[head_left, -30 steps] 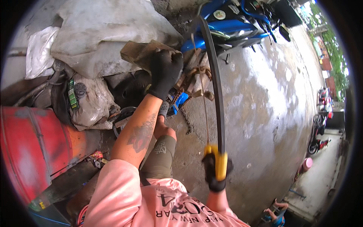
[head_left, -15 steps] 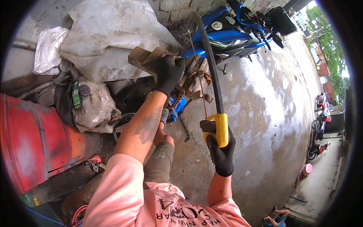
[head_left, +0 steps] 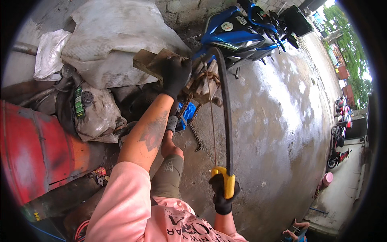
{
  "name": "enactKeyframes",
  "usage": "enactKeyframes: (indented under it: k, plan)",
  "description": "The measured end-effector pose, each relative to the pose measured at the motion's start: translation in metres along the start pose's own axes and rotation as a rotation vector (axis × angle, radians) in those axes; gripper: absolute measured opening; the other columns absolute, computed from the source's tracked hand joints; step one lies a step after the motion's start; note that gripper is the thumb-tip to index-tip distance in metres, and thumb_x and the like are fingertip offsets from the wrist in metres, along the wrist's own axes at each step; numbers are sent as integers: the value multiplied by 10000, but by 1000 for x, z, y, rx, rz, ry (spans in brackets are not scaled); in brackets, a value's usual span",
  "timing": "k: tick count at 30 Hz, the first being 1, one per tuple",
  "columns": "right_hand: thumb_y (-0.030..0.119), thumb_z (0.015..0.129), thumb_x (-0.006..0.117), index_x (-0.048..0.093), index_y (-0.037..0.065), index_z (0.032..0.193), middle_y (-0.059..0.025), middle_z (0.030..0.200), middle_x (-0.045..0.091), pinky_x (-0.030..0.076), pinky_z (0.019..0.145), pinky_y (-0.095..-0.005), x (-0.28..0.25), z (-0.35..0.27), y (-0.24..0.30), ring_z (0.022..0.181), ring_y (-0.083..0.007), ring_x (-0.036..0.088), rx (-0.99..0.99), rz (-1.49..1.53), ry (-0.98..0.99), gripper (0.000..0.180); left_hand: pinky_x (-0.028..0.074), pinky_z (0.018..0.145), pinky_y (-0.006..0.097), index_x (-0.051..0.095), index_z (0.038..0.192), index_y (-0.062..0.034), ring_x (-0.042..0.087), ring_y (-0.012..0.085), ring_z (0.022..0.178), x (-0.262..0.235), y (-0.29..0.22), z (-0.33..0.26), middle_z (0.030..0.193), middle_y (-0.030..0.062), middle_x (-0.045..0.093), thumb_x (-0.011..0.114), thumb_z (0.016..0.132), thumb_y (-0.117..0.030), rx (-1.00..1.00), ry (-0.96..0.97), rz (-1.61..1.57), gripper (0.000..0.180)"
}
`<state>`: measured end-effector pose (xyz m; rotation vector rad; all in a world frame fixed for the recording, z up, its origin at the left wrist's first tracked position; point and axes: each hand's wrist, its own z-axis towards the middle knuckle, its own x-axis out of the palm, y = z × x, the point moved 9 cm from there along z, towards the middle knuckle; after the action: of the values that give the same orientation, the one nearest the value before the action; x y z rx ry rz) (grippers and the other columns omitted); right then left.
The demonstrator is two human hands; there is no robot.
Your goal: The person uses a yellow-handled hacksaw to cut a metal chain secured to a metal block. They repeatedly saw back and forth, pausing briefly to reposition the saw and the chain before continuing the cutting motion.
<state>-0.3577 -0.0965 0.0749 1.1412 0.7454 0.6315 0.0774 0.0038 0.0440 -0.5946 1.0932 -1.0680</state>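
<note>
My right hand (head_left: 221, 197), in a black glove, is wrapped round the yellow handle of a hacksaw (head_left: 226, 121). The saw's dark curved frame points away from me, its thin rusty blade alongside. Near its far end, the blade passes over or against a cluster of worn brown blocks (head_left: 204, 85) with a rusty chain (head_left: 184, 108) around it. Whether the teeth are in a cut, I cannot tell. My left hand (head_left: 175, 78), also gloved in black, is closed over a brown angular bar (head_left: 151, 62) beside those blocks. Its fingertips are partly hidden.
A blue motorcycle (head_left: 238, 34) stands just beyond the blocks. To the left are a grey plastic sheet (head_left: 121, 32), a dirty sack (head_left: 98, 113) and a red drum (head_left: 36, 149). Wet concrete floor (head_left: 274, 133) stretches right, toward parked motorcycles (head_left: 336, 141) and a person's limbs (head_left: 296, 232).
My right hand has drawn the hacksaw back toward me, its handle now lower in the picture. My left hand keeps its hold on the brown bar.
</note>
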Motion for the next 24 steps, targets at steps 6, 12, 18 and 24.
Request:
enactKeyframes:
  k: [6,12,18,24]
  plan:
    - [67,910,720,711,26,984,-54,744,686,514,619,-302,71,138,0,638,-159,649,-33,-127,85,85,524,704,499,700,734,23,690,437,746,7,-5,-3,736,257,677,629,873,-286,42,12,-44,347]
    - [66,859,732,682,19,908,-69,697,635,484,563,-330,76,125,25,581,-196,617,-179,-316,130,84,517,698,501,704,744,11,682,429,732,-5,-16,-11,739,244,677,621,861,-248,-3,74,-47,297]
    - [25,846,652,696,-20,893,-70,734,657,523,626,-290,60,132,-2,649,-169,647,44,-46,115,79,504,660,492,683,698,-3,672,420,693,-7,-31,-17,698,228,659,657,848,-233,119,-120,-11,276]
    - [118,930,619,653,-8,773,-92,729,677,489,602,-303,82,125,2,647,-169,640,-30,-68,127,204,498,607,463,681,670,-15,677,387,651,-10,-18,2,667,213,649,687,842,-255,11,-10,5,296]
